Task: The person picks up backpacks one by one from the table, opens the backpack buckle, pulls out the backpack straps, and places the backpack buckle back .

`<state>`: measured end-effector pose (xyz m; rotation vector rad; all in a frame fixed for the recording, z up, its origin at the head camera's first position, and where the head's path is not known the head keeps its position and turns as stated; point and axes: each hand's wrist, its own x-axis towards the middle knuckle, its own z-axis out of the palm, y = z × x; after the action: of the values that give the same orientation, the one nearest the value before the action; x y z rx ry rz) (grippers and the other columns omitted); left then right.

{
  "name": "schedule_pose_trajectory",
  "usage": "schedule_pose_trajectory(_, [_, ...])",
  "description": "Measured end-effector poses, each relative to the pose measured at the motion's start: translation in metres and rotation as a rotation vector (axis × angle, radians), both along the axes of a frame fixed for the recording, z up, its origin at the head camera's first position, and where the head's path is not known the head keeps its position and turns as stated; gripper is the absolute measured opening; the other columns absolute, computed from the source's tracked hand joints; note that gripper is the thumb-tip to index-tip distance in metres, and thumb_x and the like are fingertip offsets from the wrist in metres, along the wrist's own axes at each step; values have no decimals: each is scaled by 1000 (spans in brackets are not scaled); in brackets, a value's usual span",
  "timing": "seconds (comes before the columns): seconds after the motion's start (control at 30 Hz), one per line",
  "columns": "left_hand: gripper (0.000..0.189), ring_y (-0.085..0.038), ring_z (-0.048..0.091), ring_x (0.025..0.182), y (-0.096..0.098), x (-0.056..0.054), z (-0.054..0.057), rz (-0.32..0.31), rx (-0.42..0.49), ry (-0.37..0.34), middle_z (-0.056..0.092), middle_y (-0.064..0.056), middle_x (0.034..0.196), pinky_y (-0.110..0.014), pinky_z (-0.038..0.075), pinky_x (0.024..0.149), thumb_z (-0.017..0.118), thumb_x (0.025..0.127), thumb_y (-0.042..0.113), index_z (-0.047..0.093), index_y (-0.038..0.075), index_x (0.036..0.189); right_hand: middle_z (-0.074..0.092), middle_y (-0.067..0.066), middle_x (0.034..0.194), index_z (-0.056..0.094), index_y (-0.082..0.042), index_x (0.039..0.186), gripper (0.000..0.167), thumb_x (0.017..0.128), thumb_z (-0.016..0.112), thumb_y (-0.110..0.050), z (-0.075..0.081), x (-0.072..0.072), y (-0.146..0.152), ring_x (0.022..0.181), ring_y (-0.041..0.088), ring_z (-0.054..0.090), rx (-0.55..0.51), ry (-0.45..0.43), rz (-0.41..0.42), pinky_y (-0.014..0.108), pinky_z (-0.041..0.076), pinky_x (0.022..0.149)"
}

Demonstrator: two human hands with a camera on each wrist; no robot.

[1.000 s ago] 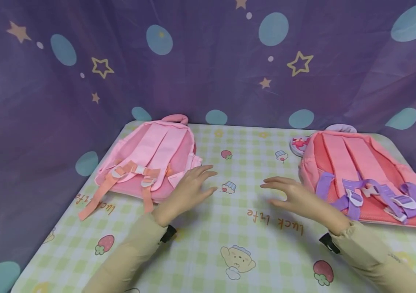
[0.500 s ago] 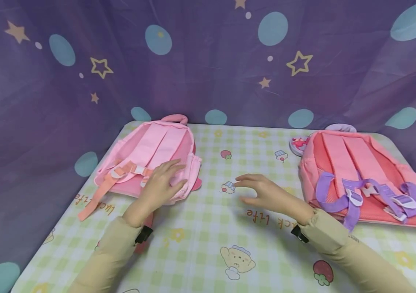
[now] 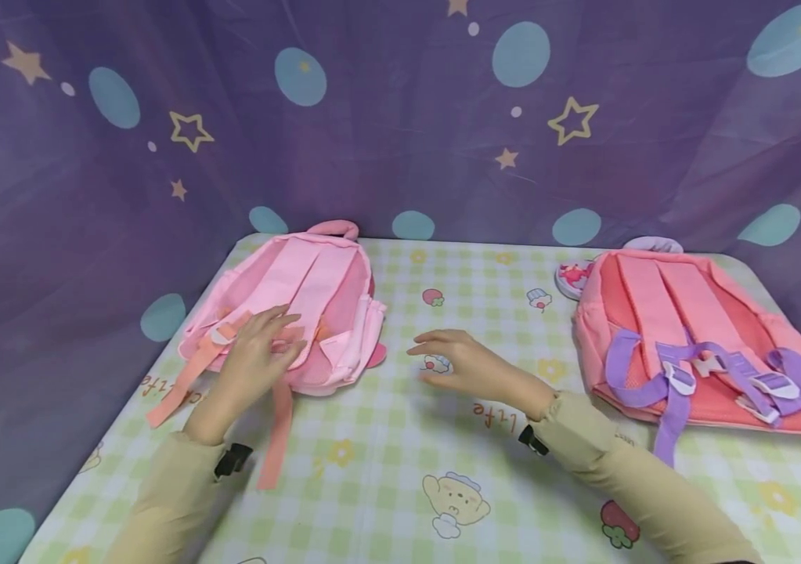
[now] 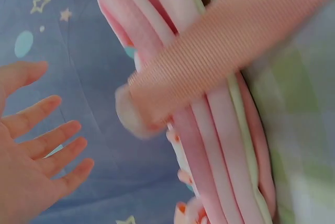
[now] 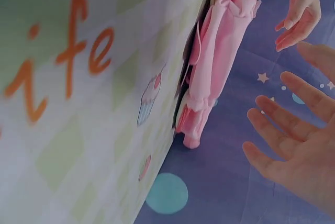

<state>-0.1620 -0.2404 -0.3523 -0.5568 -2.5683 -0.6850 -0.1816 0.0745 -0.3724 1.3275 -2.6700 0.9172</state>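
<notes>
A light pink backpack [image 3: 287,274] lies at the left of the table, its padded straps facing up. Over its lower part hovers my left hand [image 3: 248,368], fingers spread and holding nothing. In the left wrist view, an orange webbing strap [image 4: 225,51] crosses close in front of the pink backpack's side [image 4: 220,130], with my left hand [image 4: 36,156] apart from it. My right hand [image 3: 467,364], also relaxed and without anything in it, is above the middle of the table. The right wrist view has my right hand [image 5: 301,140] with fingers fanned, my left hand [image 5: 301,14] beyond.
A coral backpack [image 3: 696,329] with purple straps [image 3: 671,431] lies at the right, a round charm [image 3: 572,276] beside its top. The checked tablecloth [image 3: 386,501] bears printed pictures. A purple star-print curtain [image 3: 400,141] hangs behind and at the left.
Both hands have moved left, the left one from the pink backpack's right side to over its lower straps. The right hand has drawn away from the coral backpack, uncovering a purple strap end.
</notes>
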Motion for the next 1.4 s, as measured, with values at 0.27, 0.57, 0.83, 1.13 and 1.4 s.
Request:
schedule_pose_trajectory(0.27, [38, -41, 41, 110, -25, 2, -2, 56, 12, 33, 49, -26, 117, -56, 28, 90, 69, 72, 5, 57, -5, 106, 47, 13, 127, 56, -7, 118, 39, 83, 62, -22, -4, -3, -22, 119, 26, 40, 5, -55, 29, 38, 35, 95])
schedule_pose_trajectory(0.57, [39, -46, 39, 108, -52, 4, -4, 132, 62, -8, 44, -29, 120, -58, 29, 87, 68, 72, 3, 56, -7, 108, 41, 15, 132, 51, -6, 123, 46, 84, 61, -26, -7, -6, -47, 123, 27, 35, 34, -118, 54, 42, 26, 101])
schedule_pose_trajectory(0.83, [38, -49, 33, 114, -72, 5, -9, 201, 73, -67, 41, -30, 123, -60, 23, 92, 64, 77, 9, 54, -9, 109, 37, 12, 136, 49, -11, 126, 46, 83, 61, -23, -11, -9, -68, 126, 24, 32, 8, -198, 54, 36, 27, 102])
schedule_pose_trajectory(1.13, [43, -51, 27, 117, -85, 6, -8, 243, 72, -134, 34, -34, 127, -62, 18, 93, 62, 79, 11, 50, -7, 116, 37, 12, 137, 50, -8, 125, 47, 83, 61, -25, -12, -13, -85, 128, 22, 29, -4, -174, 84, 33, 24, 103])
schedule_pose_trajectory(1.4, [45, -53, 24, 117, -96, 7, -11, 272, 45, -204, 29, -36, 129, -64, 17, 93, 60, 82, 16, 46, -7, 118, 36, 13, 137, 50, -7, 124, 45, 84, 60, -24, -16, -19, -95, 130, 24, 25, 1, -193, 106, 32, 20, 105])
